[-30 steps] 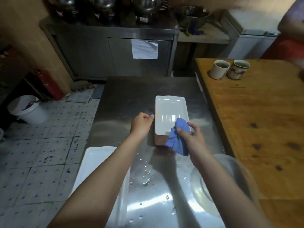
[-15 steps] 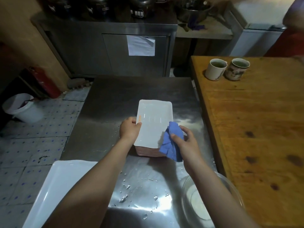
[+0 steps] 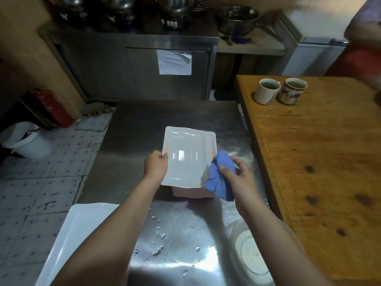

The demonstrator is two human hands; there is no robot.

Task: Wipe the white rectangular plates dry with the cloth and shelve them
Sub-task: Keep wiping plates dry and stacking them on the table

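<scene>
The left hand (image 3: 155, 167) pinches the left long edge of the top plate (image 3: 186, 157), with the thumb over the rim and the fingers curled under it. The right hand (image 3: 240, 177) grips a bunched blue cloth (image 3: 221, 179) and presses it to the plate's right edge near the close corner.

The plate lies between the two hands, straight ahead of the person over the steel counter (image 3: 175, 116). Its long axis runs away from the body. Below it is a stack of plates (image 3: 192, 193); whether its near end rests on the stack or hangs just clear is hard to tell from this angle.

The right hand looks best placed to wipe. The cloth would sweep leftward across the shallow well, toward the hand that steadies.

The plate is glazed, smooth and glossy, with rounded corners, a raised rim and faint orange marks at both side edges. The cloth is soft and crumpled. The counter is brushed metal, beaded with water drops (image 3: 158, 249) nearer the person.
</scene>
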